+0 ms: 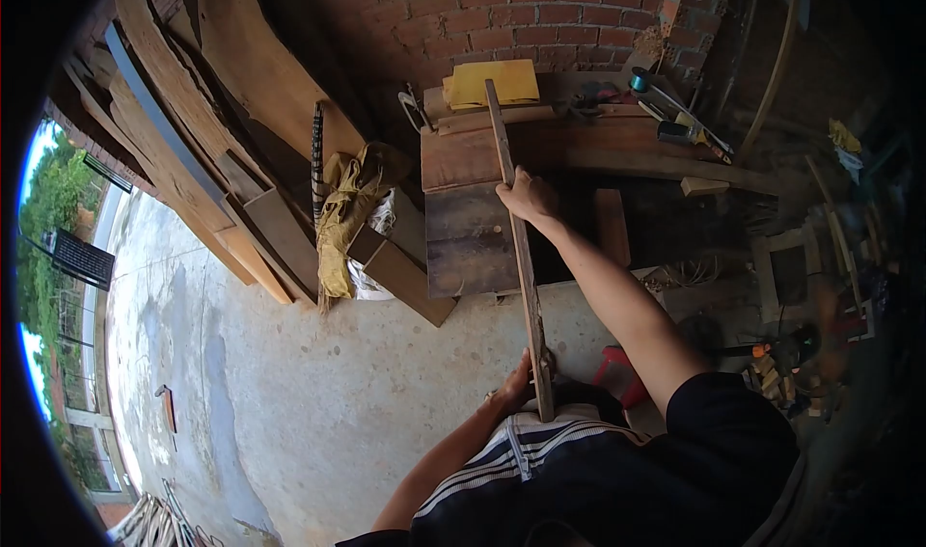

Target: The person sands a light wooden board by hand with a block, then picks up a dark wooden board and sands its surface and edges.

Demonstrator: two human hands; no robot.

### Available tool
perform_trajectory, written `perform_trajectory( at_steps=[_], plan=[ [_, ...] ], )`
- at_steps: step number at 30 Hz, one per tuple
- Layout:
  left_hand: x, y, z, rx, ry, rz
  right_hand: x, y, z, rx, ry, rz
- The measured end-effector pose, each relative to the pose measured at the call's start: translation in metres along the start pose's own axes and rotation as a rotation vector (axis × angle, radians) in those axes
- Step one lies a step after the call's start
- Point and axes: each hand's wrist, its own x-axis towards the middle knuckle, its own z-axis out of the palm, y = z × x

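A long, narrow wooden strip (pixel 524 265) runs from close to my waist out over the workbench (pixel 470 248). My right hand (pixel 529 197) grips it a little beyond its middle, with the arm stretched forward. Near the strip's close end, my left hand (pixel 522 377) is wrapped round it, low by my body; part of that hand is hidden behind the wood. The strip's far end lies in front of yellow sheets (pixel 494 83) at the back of the bench.
Tall planks (pixel 260 65) lean on the left, beside a yellow cloth bundle (pixel 344 219). Tools (pixel 690 127) lie at the bench's back right. A small wood block (pixel 704 186) is on the bench. A red stool (pixel 622 375) stands beneath my right arm. An orange-handled tool (pixel 168 409) lies on the floor.
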Motion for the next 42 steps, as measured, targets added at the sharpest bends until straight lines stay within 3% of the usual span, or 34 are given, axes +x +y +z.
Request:
perform_trajectory(
  at_steps=[5, 7, 9, 10, 12, 14, 15, 17, 18, 20, 22, 24, 26, 27, 28, 29, 33, 35, 36, 37, 40, 42],
  plan=[
    [-0.002, 0.020, -0.001, 0.057, -0.023, 0.106, 0.004, -0.002, 0.005, 0.034, 0.031, 0.017],
    [0.003, 0.022, -0.006, 0.050, -0.026, 0.048, 0.003, 0.014, 0.011, 0.043, 0.060, 0.032],
    [0.005, 0.020, -0.008, 0.052, -0.043, 0.096, 0.003, 0.031, 0.011, 0.384, 0.035, -0.127],
    [0.002, 0.020, -0.007, 0.031, -0.035, 0.098, -0.004, 0.045, -0.001, 0.388, -0.082, -0.102],
    [-0.001, 0.023, -0.008, 0.084, -0.034, 0.103, -0.024, 0.089, 0.022, 0.231, 0.363, -0.092],
    [-0.002, 0.023, -0.006, 0.177, -0.021, 0.132, -0.056, 0.138, 0.031, -0.258, 0.748, -0.083],
    [-0.002, 0.025, -0.006, 0.162, -0.020, 0.124, -0.065, 0.159, 0.034, -0.265, 0.733, -0.084],
    [-0.001, 0.027, -0.009, 0.237, 0.009, 0.064, -0.081, 0.195, 0.041, -0.518, 0.682, 0.171],
    [-0.003, 0.027, -0.009, 0.221, 0.006, 0.047, -0.086, 0.209, 0.045, -0.531, 0.663, 0.175],
    [-0.004, 0.031, -0.010, 0.240, -0.003, 0.071, -0.079, 0.231, 0.047, -0.411, 0.411, 0.134],
    [-0.010, 0.043, -0.005, 0.378, 0.115, 0.063, -0.071, 0.228, 0.032, -0.379, 0.322, 0.136],
    [-0.002, 0.040, -0.013, 0.405, 0.241, 0.165, -0.091, 0.208, 0.008, -0.346, 0.234, 0.146],
    [-0.016, 0.056, -0.009, 0.509, 0.385, 0.388, -0.102, 0.170, -0.026, 0.054, 0.073, 0.290],
    [-0.025, 0.067, -0.006, 0.503, 0.379, 0.396, -0.113, 0.173, -0.017, 0.163, 0.129, 0.172],
    [-0.036, 0.080, -0.002, 0.539, 0.412, 0.535, -0.138, 0.176, -0.005, 0.273, 0.182, 0.057],
    [-0.046, 0.091, 0.008, 0.568, 0.445, 0.673, -0.183, 0.128, -0.031, 0.197, 0.178, 0.049],
    [-0.083, 0.134, 0.065, 0.491, 0.327, 0.759, -0.286, 0.065, -0.033, 0.144, 0.259, -0.245],
    [-0.083, 0.138, 0.082, 0.666, 0.274, 0.842, -0.315, 0.043, -0.035, 0.163, 0.144, -0.163],
    [-0.080, 0.137, 0.090, 0.761, 0.223, 1.087, -0.320, 0.042, -0.034, 0.155, 0.126, -0.190],
    [-0.082, 0.133, 0.088, 0.726, 0.210, 0.982, -0.321, 0.042, -0.034, 0.147, 0.111, -0.218],
    [-0.090, 0.128, 0.089, 0.846, 0.309, 1.062, -0.322, 0.037, -0.047, 0.048, 0.064, -0.293],
    [-0.105, 0.138, 0.098, 0.964, 0.352, 0.767, -0.319, 0.035, -0.047, 0.037, 0.060, -0.276]
  ],
)
